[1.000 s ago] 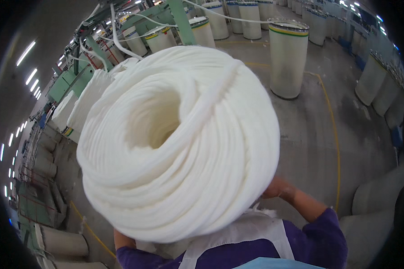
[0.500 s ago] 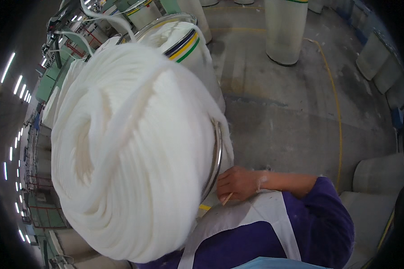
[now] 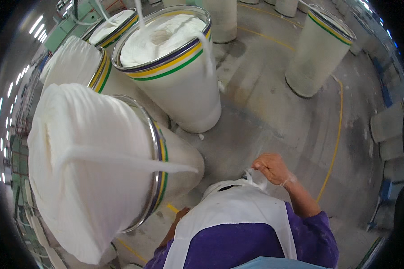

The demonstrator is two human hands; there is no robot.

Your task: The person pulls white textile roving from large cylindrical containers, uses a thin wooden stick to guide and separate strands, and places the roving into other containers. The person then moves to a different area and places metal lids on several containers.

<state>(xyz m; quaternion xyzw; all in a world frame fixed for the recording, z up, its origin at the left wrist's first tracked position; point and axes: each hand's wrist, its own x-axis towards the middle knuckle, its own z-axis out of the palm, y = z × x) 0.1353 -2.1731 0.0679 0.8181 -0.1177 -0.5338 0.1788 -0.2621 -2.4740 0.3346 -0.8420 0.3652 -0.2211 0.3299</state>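
My right hand (image 3: 274,168) is closed in a pinch at the front of my white apron (image 3: 242,208). A wisp of white fibre (image 3: 252,178) trails from its fingertips down to the apron's top fold. Against the apron's left side is my left hand (image 3: 182,213), mostly hidden, its fingers out of sight. Closest to it stands a tall can (image 3: 184,157) with a metal rim and coloured bands. Thick white sliver (image 3: 87,197) bulges high out of this can. One loose sliver end (image 3: 175,167) lies across the rim and hangs over the side.
Behind it stands another banded can (image 3: 179,96) filled with coiled sliver, with a strand over its edge. More full cans (image 3: 116,29) crowd the far left beside green machinery (image 3: 54,36). A separate can (image 3: 318,54) stands at the far right, near a yellow floor line (image 3: 339,130).
The view has shifted, showing more of the cans and floor. My right hand has left the near can's rim and come to the apron front; the thin stick it held no longer shows clearly.
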